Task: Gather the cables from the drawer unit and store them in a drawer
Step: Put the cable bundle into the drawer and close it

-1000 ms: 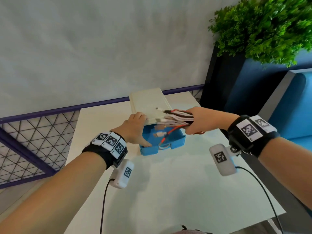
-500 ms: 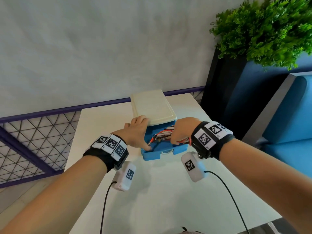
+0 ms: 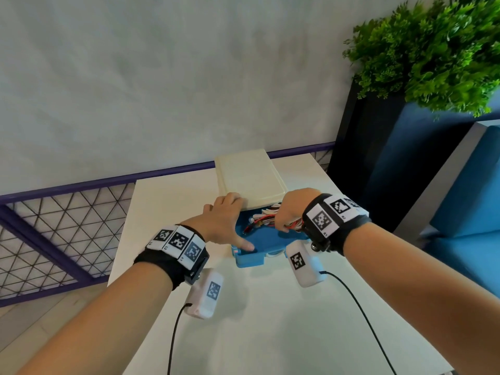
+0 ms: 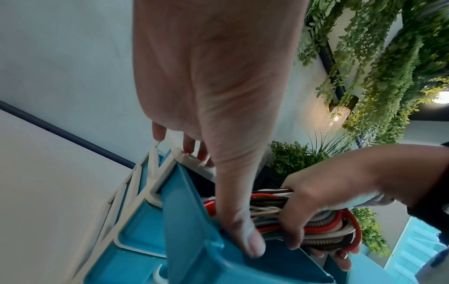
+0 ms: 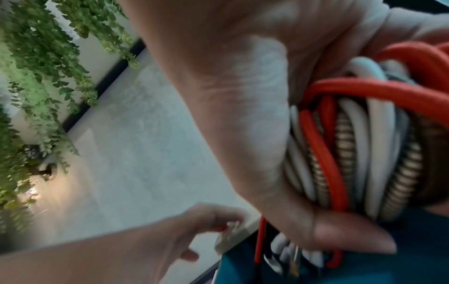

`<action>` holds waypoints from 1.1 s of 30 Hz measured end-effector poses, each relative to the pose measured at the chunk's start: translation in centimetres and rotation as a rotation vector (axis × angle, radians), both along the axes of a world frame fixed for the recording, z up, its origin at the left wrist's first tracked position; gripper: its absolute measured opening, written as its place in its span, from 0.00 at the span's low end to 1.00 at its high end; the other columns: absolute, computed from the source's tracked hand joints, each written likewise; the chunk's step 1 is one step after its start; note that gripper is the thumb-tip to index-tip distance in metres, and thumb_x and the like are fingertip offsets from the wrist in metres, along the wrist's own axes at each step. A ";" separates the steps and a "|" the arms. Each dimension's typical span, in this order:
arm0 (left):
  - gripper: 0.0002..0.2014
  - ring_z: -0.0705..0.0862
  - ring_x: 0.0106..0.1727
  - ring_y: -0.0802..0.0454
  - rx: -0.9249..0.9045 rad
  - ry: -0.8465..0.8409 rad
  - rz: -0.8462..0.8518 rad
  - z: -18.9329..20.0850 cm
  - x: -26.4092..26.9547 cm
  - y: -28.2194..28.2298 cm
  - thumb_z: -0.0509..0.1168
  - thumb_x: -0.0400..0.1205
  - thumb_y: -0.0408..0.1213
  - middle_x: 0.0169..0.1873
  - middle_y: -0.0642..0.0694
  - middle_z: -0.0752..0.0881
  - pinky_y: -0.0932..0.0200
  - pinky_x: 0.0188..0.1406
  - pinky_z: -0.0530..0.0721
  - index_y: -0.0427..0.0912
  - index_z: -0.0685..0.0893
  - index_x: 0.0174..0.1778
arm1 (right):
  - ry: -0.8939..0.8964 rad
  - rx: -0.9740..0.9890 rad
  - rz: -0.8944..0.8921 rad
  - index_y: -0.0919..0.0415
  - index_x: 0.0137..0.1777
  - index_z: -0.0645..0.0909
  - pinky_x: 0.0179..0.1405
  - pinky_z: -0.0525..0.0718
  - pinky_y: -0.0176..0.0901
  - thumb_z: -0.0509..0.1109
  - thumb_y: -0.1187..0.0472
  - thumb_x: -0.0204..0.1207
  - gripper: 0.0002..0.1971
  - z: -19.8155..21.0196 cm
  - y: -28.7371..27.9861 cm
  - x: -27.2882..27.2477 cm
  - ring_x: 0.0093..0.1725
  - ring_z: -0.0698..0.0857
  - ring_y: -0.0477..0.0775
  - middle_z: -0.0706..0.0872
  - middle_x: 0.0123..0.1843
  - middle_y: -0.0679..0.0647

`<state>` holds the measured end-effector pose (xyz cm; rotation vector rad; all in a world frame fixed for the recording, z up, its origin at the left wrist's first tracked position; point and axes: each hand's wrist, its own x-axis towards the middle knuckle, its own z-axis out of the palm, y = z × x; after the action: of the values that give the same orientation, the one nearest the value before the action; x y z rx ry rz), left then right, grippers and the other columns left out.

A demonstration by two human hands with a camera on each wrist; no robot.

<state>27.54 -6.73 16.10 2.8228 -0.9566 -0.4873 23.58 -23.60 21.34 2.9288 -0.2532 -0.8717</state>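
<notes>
Cables (image 3: 266,221) being gripped by right hand (image 3: 290,209) fingers inside blue drawer (image 3: 250,257); left hand (image 3: 220,223) fingers spread, bracing drawer at nine o'clock.

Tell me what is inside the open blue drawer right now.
Inside the blue drawer is a bundle of red, white and braided cables, gripped by the right hand. The left hand has its thumb on the drawer's side wall. The floor under the bundle is hidden.

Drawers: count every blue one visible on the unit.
3. The top drawer is pulled out; two shut drawers show in the left wrist view. More may be hidden.
</notes>
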 end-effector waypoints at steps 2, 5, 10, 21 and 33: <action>0.42 0.64 0.71 0.46 -0.066 -0.078 0.035 -0.3 0.2 -0.1 0.72 0.68 0.62 0.70 0.49 0.65 0.45 0.67 0.65 0.47 0.65 0.73 | -0.076 -0.002 -0.038 0.58 0.41 0.80 0.39 0.82 0.39 0.71 0.54 0.64 0.10 -1.0 0.7 -0.1 0.35 0.82 0.51 0.84 0.40 0.52; 0.29 0.71 0.63 0.45 -0.157 -0.261 0.050 -1.0 0.1 -0.5 0.73 0.72 0.53 0.61 0.48 0.72 0.47 0.60 0.71 0.46 0.73 0.64 | -0.214 0.023 -0.054 0.59 0.50 0.80 0.39 0.79 0.40 0.69 0.49 0.70 0.16 -3.1 1.7 -0.3 0.39 0.81 0.52 0.82 0.43 0.52; 0.19 0.76 0.56 0.44 -0.202 -0.401 0.062 -1.6 0.3 -0.9 0.72 0.73 0.44 0.55 0.48 0.77 0.49 0.50 0.73 0.46 0.78 0.57 | -0.403 0.129 -0.169 0.64 0.61 0.76 0.39 0.75 0.43 0.63 0.25 0.67 0.41 -6.4 2.5 -1.1 0.47 0.84 0.56 0.83 0.51 0.56; 0.07 0.78 0.50 0.42 -0.267 -0.543 0.047 -1.5 0.1 -1.8 0.60 0.75 0.30 0.46 0.44 0.79 0.52 0.38 0.72 0.43 0.77 0.47 | -0.521 0.410 0.403 0.46 0.85 0.45 0.84 0.46 0.58 0.49 0.46 0.86 0.30 -6.4 -1.7 -6.1 0.85 0.38 0.61 0.39 0.87 0.61; 0.29 0.70 0.70 0.47 -0.255 -0.123 0.032 -0.8 1.1 0.5 0.68 0.77 0.44 0.68 0.48 0.72 0.53 0.70 0.72 0.45 0.72 0.74 | -0.282 0.344 0.709 0.53 0.85 0.55 0.84 0.41 0.60 0.41 0.52 0.88 0.26 -7.8 -3.2 -4.0 0.85 0.38 0.54 0.48 0.88 0.51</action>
<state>28.59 -6.19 15.30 2.6566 -0.9201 -0.1746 19.59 -26.78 13.52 3.0463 0.9523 -0.4180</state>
